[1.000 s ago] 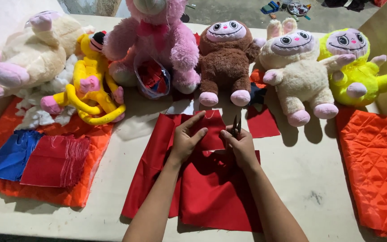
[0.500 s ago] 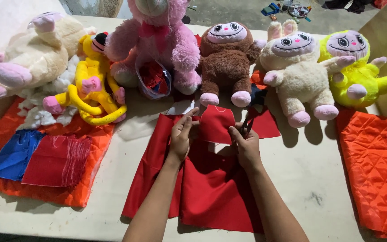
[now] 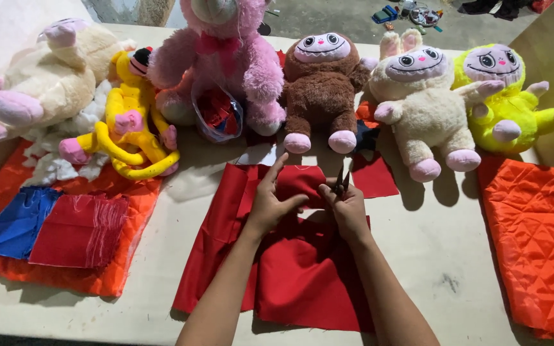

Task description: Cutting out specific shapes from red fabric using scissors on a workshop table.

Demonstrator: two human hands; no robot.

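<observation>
A piece of red fabric (image 3: 302, 275) lies spread on the pale table (image 3: 431, 256) in front of me. My left hand (image 3: 269, 202) pinches a raised flap of that fabric (image 3: 299, 179), with the index finger pointing up. My right hand (image 3: 349, 208) grips dark scissors (image 3: 341, 181), their blades upright at the flap's right edge. Both hands almost touch over the cloth.
A row of plush toys lines the far side: cream (image 3: 46, 77), yellow (image 3: 129, 122), pink (image 3: 222, 57), brown (image 3: 320, 83), cream rabbit (image 3: 424, 102), lime (image 3: 508, 96). Orange quilted fabric lies at left (image 3: 65, 275) with blue (image 3: 17, 221) and red (image 3: 81, 230) pieces on it, and at right (image 3: 533, 243).
The left hand lifted from lying flat on the cloth and now holds the flap up. The right hand with the scissors moved in closer to it.
</observation>
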